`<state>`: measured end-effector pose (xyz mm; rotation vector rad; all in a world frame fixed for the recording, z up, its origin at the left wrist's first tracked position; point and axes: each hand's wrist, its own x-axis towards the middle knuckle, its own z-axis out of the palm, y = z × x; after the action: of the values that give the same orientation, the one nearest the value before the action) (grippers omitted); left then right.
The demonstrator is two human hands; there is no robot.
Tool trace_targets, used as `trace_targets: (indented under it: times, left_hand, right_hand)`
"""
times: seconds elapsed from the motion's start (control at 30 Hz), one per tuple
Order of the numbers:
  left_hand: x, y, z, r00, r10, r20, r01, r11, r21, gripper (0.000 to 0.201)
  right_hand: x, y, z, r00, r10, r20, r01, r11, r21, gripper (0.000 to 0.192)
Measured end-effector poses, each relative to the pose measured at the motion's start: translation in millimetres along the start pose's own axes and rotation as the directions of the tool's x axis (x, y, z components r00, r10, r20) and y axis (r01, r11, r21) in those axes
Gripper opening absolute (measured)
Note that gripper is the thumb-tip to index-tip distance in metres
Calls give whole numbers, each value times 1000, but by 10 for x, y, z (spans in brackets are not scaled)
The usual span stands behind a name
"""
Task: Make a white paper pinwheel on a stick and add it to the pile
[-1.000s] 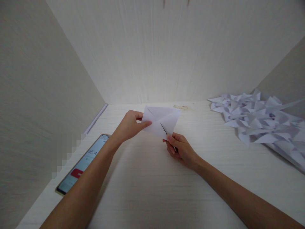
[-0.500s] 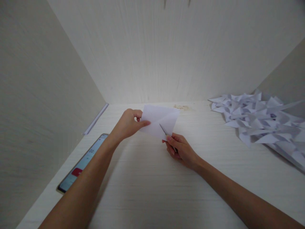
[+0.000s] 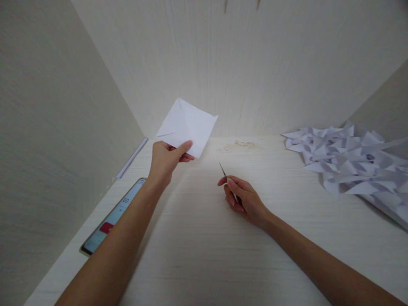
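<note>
My left hand [image 3: 172,155] pinches a square white sheet of paper [image 3: 196,127] by its lower edge, thumb on top and fingers beneath. The sheet is raised and tilted in front of the back wall. It has a slit at its left corner, a line running in from the top corner, and a slightly lifted right corner. Below and to the right of it, my right hand [image 3: 240,197] is closed around slim dark scissors [image 3: 223,171]. Their narrow tip points up and away, apart from the paper; most of the handle is hidden in my fingers.
A heap of folded white paper pinwheels [image 3: 360,157] lies at the right. A phone [image 3: 114,216] showing a timer rests beside my left forearm, partly covered by it. A narrow white strip [image 3: 132,157] lies along the left wall. Walls enclose the pale tabletop [image 3: 204,250].
My left hand has lifted the paper up and left, turning it off the scissors. My right hand stays nearly in place, its blade now free of the sheet.
</note>
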<state>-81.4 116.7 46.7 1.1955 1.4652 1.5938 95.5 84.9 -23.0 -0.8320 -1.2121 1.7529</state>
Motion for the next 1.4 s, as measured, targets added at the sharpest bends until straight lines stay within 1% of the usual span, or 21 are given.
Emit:
trace_targets:
  times: [0.1, 0.2, 0.27, 0.33, 0.43, 0.57, 0.7, 0.83, 1.1, 1.4]
  left_hand:
    - [-49, -53, 95, 998, -67, -6, 65, 982, -178, 10]
    - [-123, -85, 182, 988, -153, 35, 157, 952, -263, 13]
    - [-177, -96, 227, 977, -202, 69, 213, 945, -248, 14]
    - [-224, -107, 259, 973, -217, 84, 230, 952, -200, 16]
    - [-267, -126, 285, 976, -194, 99, 206, 970, -127, 20]
    - [-291, -144, 299, 971, -180, 155, 194, 978, -77, 24]
    - [-306, -157, 311, 962, -190, 195, 210, 974, -86, 26]
    - [-323, -175, 324, 958, -197, 210, 222, 970, -103, 26]
    - [-346, -178, 347, 951, -229, 208, 257, 959, -117, 17]
    - [-352, -174, 345, 949, -229, 219, 260, 957, -129, 16]
  right_hand:
    - [-2, 19, -12, 999, -34, 11, 34, 999, 3, 29]
    - [-7, 27, -5, 999, -53, 12, 53, 999, 1, 29]
    - [-11, 32, 3, 998, -63, 10, 63, 998, 1, 28]
    - [-14, 36, 8, 997, -69, 16, 69, 998, 1, 27]
    - [-14, 40, 8, 997, -68, 26, 69, 998, -4, 28]
    - [-13, 35, 4, 998, -58, 25, 58, 998, -3, 28]
    - [-17, 27, 5, 998, -51, 21, 51, 999, 5, 28]
    - [-15, 22, 12, 999, -39, 25, 39, 999, 18, 28]
    - [-9, 25, 12, 999, -41, 16, 40, 998, 40, 27]
    - [-14, 12, 20, 999, -36, -5, 36, 999, 16, 28]
